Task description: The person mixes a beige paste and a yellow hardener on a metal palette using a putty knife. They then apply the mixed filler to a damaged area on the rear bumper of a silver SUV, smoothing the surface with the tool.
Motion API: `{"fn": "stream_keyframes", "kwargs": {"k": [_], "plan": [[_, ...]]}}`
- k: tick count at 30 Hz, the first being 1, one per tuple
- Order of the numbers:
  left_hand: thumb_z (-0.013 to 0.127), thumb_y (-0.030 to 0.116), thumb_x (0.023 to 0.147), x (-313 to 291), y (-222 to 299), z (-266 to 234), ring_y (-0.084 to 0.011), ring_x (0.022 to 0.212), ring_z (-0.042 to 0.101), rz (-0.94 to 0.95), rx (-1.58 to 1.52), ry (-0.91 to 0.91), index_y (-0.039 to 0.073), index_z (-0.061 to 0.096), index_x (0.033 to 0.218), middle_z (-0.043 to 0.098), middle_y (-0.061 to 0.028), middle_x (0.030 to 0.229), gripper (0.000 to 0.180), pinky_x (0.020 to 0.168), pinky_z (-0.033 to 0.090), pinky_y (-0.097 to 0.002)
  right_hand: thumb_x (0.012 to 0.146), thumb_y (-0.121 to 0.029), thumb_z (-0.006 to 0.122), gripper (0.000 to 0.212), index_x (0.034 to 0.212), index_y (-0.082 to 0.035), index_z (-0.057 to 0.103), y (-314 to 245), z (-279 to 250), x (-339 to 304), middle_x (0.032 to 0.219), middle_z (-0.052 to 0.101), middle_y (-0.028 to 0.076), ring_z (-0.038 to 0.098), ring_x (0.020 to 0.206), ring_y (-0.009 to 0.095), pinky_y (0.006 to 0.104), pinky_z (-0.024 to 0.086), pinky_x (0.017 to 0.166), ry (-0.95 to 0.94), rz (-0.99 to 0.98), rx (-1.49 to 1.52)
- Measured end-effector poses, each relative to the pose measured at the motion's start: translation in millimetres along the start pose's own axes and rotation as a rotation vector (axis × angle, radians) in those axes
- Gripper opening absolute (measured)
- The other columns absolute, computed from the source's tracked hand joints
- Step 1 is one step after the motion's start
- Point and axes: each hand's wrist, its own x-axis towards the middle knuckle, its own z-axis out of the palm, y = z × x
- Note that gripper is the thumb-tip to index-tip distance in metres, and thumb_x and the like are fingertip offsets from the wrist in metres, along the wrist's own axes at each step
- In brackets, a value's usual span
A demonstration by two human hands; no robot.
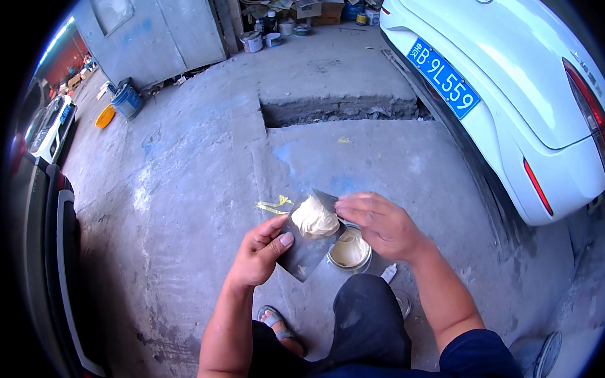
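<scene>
My left hand (259, 252) grips a dark flat mixing plate (303, 259) by its left edge, thumb on top. On the plate sits a thick mound of cream-coloured putty (315, 218). Against the mound's far right side leans a thin dark spreader blade (325, 199), pinched in the fingers of my right hand (377, 223). Just below the plate's right corner, an open tin (350, 248) of the same cream putty stands on the floor. Part of its rim is hidden by the plate and my right hand.
A white tube (389, 272) and a round lid (403, 304) lie by my right knee. A white car (492, 82) stands at right, a dark vehicle (52, 264) at left. Ahead is a recessed pit (343, 111) in the concrete. Yellow strips (274, 204) lie beyond my left hand.
</scene>
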Motion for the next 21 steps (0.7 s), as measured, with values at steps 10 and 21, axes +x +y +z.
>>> {"fn": "stream_keyframes", "kwargs": {"k": [10, 21], "plan": [[0.051, 0.004, 0.091, 8, -11, 46, -0.0182, 0.101, 0.059, 0.077, -0.449, 0.445, 0.008, 0.043, 0.121, 0.06, -0.0084, 0.109, 0.032, 0.09, 0.048, -0.039, 0.091, 0.002, 0.045, 0.049, 0.138, 0.001, 0.034, -15, 56, -9, 0.127, 0.052, 0.011, 0.051, 0.116, 0.016, 0.0333, 0.039, 0.1, 0.665, 0.457, 1.055], [0.048, 0.003, 0.093, 9, -5, 53, -0.0138, 0.095, 0.059, 0.134, -0.436, 0.51, 0.005, 0.039, 0.12, 0.063, -0.009, 0.102, 0.029, 0.088, 0.046, -0.0309, 0.09, 0.002, 0.048, 0.044, 0.134, 0.005, 0.043, -35, 71, -3, 0.129, 0.053, 0.011, 0.049, 0.119, 0.017, 0.0306, 0.037, 0.101, 0.553, 0.501, 1.18]]}}
